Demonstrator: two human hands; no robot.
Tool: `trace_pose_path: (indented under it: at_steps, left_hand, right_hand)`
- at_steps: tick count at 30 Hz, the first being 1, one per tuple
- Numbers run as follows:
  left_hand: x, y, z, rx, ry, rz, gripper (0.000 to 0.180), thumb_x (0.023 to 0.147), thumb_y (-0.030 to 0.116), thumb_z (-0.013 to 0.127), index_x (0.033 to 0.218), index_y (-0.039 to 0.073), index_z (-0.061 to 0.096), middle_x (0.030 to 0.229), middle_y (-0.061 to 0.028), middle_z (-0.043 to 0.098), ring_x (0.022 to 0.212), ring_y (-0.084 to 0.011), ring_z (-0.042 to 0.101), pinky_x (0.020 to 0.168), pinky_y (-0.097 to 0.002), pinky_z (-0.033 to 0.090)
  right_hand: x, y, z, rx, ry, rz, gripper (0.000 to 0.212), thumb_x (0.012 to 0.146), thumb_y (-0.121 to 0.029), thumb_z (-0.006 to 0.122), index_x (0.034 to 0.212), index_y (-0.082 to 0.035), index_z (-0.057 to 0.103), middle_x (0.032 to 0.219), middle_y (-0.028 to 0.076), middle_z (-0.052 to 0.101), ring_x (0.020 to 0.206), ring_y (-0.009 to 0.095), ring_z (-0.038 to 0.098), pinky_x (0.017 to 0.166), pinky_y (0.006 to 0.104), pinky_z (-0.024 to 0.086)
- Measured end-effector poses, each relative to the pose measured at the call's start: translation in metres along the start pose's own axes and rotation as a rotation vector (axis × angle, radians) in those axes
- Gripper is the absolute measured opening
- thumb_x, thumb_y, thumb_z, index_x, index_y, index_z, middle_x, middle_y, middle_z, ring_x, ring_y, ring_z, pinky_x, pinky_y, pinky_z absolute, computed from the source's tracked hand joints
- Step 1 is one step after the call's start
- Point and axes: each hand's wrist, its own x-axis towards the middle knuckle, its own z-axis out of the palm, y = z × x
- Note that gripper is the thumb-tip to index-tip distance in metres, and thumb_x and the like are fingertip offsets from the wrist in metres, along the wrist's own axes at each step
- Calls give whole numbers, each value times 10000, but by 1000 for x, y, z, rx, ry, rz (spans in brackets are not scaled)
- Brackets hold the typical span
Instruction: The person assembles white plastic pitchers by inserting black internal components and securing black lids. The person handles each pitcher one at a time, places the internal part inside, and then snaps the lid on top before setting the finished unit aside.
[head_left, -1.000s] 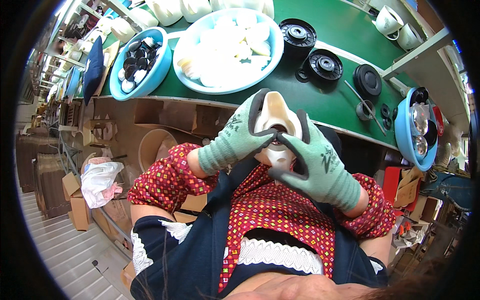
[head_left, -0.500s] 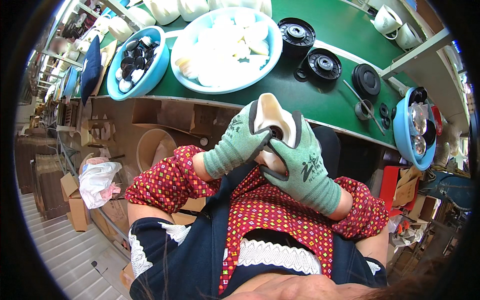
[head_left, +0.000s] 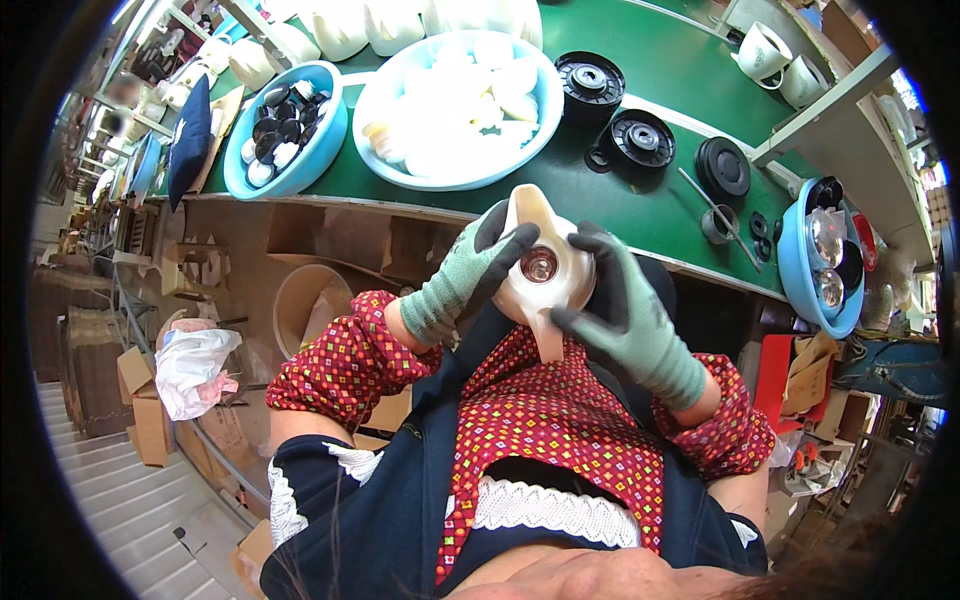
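A cream-white jug, seen from above, is held over my lap between both hands. Its spout points away from me and its handle toward me. In the middle of its top is a round opening with a shiny, reddish-brown inside. My left hand, in a green glove with dark fingertips, grips the jug's left side, thumb by the opening. With its fingers on the right rim and its thumb near the handle, my gloved right hand holds the other side. The jug's underside is hidden.
On the green bench ahead stand a blue basin of white parts and a smaller basin of black and white caps. Black round lids and a small cup with a rod lie rightward. Another basin holds shiny parts.
My hands have drawn apart from over the jug's middle to its two sides. The opening and the handle now show more fully. My view has shifted slightly.
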Motion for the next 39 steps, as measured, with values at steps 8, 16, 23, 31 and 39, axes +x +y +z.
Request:
trace_pose_path:
  at_steps: [8,16,23,31,39]
  left_hand:
    - [-14,26,18,-274,67,-220,540,1073,365,676,1460,0,588,1319,-125,696,1178,-190,668,1027,-329,557]
    - [-9,45,58,60,18,146,479,1098,280,616,1482,-5,580,1382,-131,687,1250,-208,640,1075,-353,518]
    - [-2,31,57,23,199,-41,359,1096,274,628,1301,-18,664,1116,-72,737,1045,-143,666,904,-316,564]
    - [4,31,45,214,113,149,890,1018,112,672,1704,-13,119,1687,-231,320,1419,-314,528,1166,-426,454]
    - [-9,62,37,859,-234,150,855,692,308,916,1454,143,565,1589,-388,328,1470,-621,330,1197,-665,354]
  right_hand:
    - [-7,55,-28,-149,81,38,480,1121,-171,545,1547,23,442,1467,258,567,1316,336,601,1091,386,510]
    - [13,136,-56,-84,145,116,525,1049,-234,626,1501,13,528,1486,284,579,1323,435,597,1136,432,471]
    - [-10,40,-44,-58,314,-32,569,964,-261,793,1462,-63,603,1467,198,589,1321,386,594,1056,438,515]
    - [-39,16,-6,-658,53,-90,891,695,-282,954,1477,-123,556,1635,418,265,1449,619,407,1181,584,418]
    - [-22,12,-1,-684,37,-79,742,716,-192,899,1374,-49,587,1590,420,340,1394,605,470,1152,575,451]
